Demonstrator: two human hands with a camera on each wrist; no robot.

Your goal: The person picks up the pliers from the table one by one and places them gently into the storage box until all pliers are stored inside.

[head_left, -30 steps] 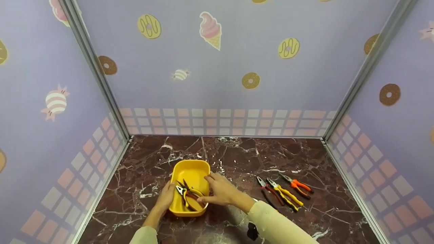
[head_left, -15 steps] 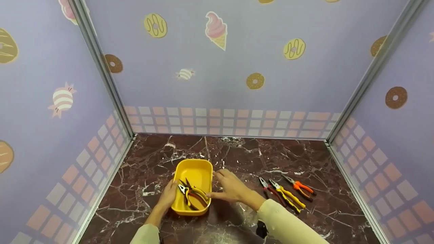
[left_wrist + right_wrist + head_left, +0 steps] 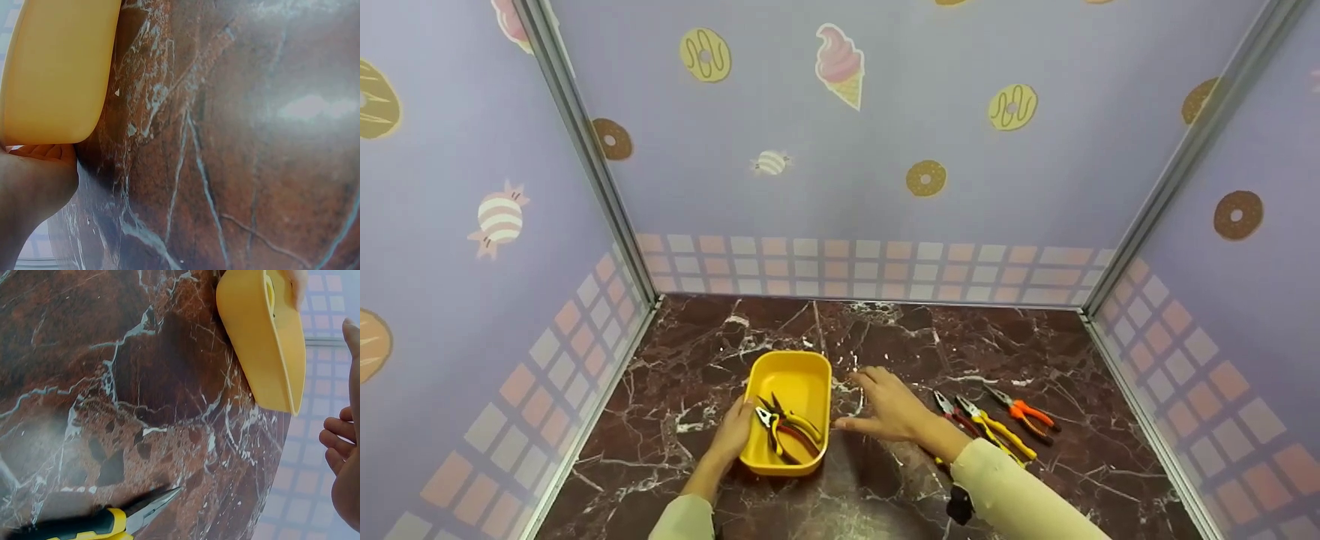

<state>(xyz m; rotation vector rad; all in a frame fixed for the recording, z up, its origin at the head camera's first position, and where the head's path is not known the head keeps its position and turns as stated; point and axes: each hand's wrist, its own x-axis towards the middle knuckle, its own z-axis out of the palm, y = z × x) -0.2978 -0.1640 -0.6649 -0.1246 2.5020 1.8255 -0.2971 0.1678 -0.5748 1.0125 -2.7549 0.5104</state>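
A yellow plastic bin (image 3: 787, 375) stands on the dark marble surface, with pliers (image 3: 777, 431) lying crossed inside it, their handles yellow, black and red. At its left wall my left hand (image 3: 731, 435) grips the side; in the right wrist view a bit of that hand (image 3: 298, 284) shows at the rim. My right hand (image 3: 889, 405) hovers right of the bin, apart from it, fingers spread and holding nothing. Right of that hand lie red-handled pliers (image 3: 944, 403), yellow-and-black pliers (image 3: 997, 431) and orange-handled pliers (image 3: 1024, 412), partly behind the forearm.
In the right wrist view, long-nosed pliers (image 3: 118, 523) with black and yellow handles lie on the marble surface (image 3: 169, 371). Patterned lilac walls (image 3: 870, 202) with metal corner posts (image 3: 607, 187) enclose the back and sides.
My right hand has come off the bin's right edge and moved right. The left hand stays at the bin's left side. The camera view has shifted slightly.
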